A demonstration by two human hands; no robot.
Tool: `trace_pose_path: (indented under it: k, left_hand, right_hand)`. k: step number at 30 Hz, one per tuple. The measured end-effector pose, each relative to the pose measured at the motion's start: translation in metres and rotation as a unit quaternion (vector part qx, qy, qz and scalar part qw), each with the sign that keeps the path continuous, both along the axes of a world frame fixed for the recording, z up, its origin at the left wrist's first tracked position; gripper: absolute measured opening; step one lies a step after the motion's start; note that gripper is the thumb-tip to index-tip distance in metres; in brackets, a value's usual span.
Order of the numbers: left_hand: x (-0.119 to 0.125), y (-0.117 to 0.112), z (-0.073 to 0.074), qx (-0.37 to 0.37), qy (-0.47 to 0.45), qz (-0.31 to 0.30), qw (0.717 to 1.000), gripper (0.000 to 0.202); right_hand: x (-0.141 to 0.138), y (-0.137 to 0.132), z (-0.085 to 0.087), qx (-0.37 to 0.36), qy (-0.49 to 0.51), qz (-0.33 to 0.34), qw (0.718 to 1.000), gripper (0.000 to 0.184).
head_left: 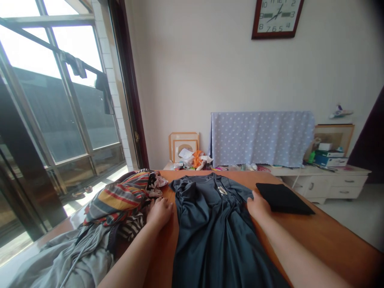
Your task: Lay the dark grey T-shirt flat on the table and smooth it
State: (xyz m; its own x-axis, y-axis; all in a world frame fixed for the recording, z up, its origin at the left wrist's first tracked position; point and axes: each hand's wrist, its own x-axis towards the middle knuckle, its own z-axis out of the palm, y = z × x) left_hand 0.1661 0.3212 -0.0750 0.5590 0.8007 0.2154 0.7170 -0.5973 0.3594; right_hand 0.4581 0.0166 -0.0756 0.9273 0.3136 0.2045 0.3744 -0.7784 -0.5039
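A dark blue-green satin dress (216,236) lies front up on the table, its neckline at the far end and folds running down its length. My right hand (258,205) is closed on the edge of its right-hand short sleeve. To the left of the dress, my left hand (159,211) rests beside the heap of clothes, its fingers loosely apart and partly hidden. That heap holds a striped multicoloured garment (120,200), a black-and-white striped cloth (132,225) and a light grey garment with a drawstring (72,256).
A folded black cloth (283,199) lies on the brown table (336,244) right of my right hand. Behind stand a white cabinet (345,186), a thing under a dotted blue cover (261,138) and picture frames (183,138). Glass windows (54,108) are at left; a clock (277,18) hangs above.
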Motion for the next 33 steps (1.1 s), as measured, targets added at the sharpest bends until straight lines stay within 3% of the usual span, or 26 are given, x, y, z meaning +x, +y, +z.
trace_pose_path:
  k: [5, 9, 13, 19, 22, 24, 26, 29, 30, 33]
  left_hand:
    - [-0.013, -0.050, 0.006, -0.028, -0.016, -0.023, 0.999, 0.044]
    - [-0.034, -0.085, 0.009, -0.063, -0.024, -0.052, 0.996, 0.039]
    - [-0.069, -0.129, 0.018, -0.089, -0.034, -0.078, 0.992, 0.036]
    - [-0.128, -0.246, 0.042, -0.072, -0.112, -0.187, 0.973, 0.027]
    - [-0.143, -0.304, 0.041, -0.093, -0.066, -0.281, 0.953, 0.029]
    - [-0.147, -0.329, 0.035, -0.102, -0.005, -0.331, 0.938, 0.039]
    - [-0.148, -0.344, 0.027, -0.091, 0.046, -0.344, 0.934, 0.045]
    - [-0.149, -0.349, 0.020, -0.055, 0.059, -0.323, 0.943, 0.016]
    - [-0.149, -0.347, 0.021, -0.051, 0.046, -0.313, 0.947, 0.007]
    - [-0.148, -0.334, 0.035, -0.066, -0.038, -0.264, 0.961, 0.008]
  right_hand:
    - [-0.024, -0.040, 0.000, 0.040, 0.033, 0.006, 0.999, 0.055]
    - [-0.067, -0.074, -0.004, 0.064, 0.064, 0.060, 0.994, 0.038]
    - [-0.119, -0.110, -0.001, 0.078, 0.102, 0.121, 0.984, 0.038]
    - [-0.192, -0.164, 0.009, 0.114, 0.107, 0.229, 0.961, 0.032]
    - [-0.222, -0.188, 0.011, 0.096, 0.093, 0.274, 0.952, 0.027]
    - [-0.238, -0.199, 0.011, 0.071, 0.065, 0.296, 0.950, 0.031]
    - [-0.250, -0.205, 0.012, 0.057, 0.041, 0.300, 0.951, 0.029]
    - [-0.263, -0.208, 0.016, 0.095, 0.047, 0.277, 0.955, 0.019]
    - [-0.268, -0.208, 0.019, 0.117, 0.052, 0.269, 0.955, 0.017]
    - [-0.285, -0.207, 0.029, 0.176, 0.062, 0.265, 0.946, 0.023]
